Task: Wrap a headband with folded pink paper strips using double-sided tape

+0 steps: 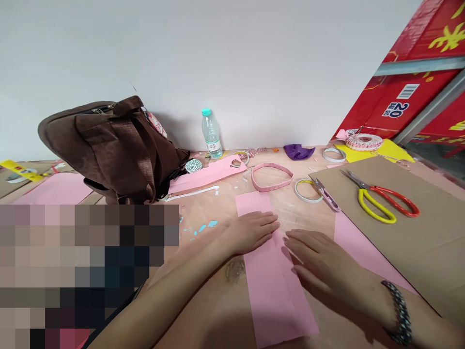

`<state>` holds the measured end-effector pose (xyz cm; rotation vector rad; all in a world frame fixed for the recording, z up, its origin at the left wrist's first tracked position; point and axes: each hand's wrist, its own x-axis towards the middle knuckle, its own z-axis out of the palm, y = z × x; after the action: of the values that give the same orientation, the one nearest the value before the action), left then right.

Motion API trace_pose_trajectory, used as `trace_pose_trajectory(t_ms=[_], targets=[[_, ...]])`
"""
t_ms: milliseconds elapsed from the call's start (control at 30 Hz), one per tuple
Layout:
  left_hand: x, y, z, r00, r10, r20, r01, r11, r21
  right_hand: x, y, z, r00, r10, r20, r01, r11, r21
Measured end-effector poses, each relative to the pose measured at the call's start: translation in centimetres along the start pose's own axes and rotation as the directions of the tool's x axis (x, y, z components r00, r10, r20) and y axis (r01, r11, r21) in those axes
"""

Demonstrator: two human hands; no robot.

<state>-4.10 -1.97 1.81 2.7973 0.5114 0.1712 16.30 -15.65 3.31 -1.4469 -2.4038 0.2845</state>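
A long pink paper strip lies on the table, its near end toward me. My left hand rests flat across its upper part, fingers stretched to the right. To the right of the strip, my right hand is spread low, with its fingertips at the strip's right edge. Neither hand grips anything. Beyond the strip stands a pink paper ring. Tape rolls, small pink snips and scissors with yellow and red handles lie to the right.
A brown backpack stands at the left, a water bottle against the wall. Cardboard covers the right side over pink paper. Purple material and a ribbon roll lie at the back.
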Motion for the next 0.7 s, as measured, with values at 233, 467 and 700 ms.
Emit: trace_pose_trajectory(t_ms=[233, 467, 700], targets=[[-0.1, 3.3, -3.1, 0.935, -0.334, 0.121, 0.326, 0.942, 0.085, -3.7, -0.4, -1.6, 0.961, 0.094, -0.260, -0.121, 0.988, -0.091], [-1.2, 6.4, -3.4, 0.802, -0.526, 0.284, 0.548, 0.836, 0.003, -2.6, -0.4, 1.9, 0.970, 0.227, -0.083, -0.239, 0.951, -0.195], [0.4, 3.6, -2.4, 0.817, -0.576, 0.023, 0.576, 0.814, -0.077, 1.8, 3.5, 3.0, 0.984, 0.115, 0.134, -0.096, 0.985, -0.140]])
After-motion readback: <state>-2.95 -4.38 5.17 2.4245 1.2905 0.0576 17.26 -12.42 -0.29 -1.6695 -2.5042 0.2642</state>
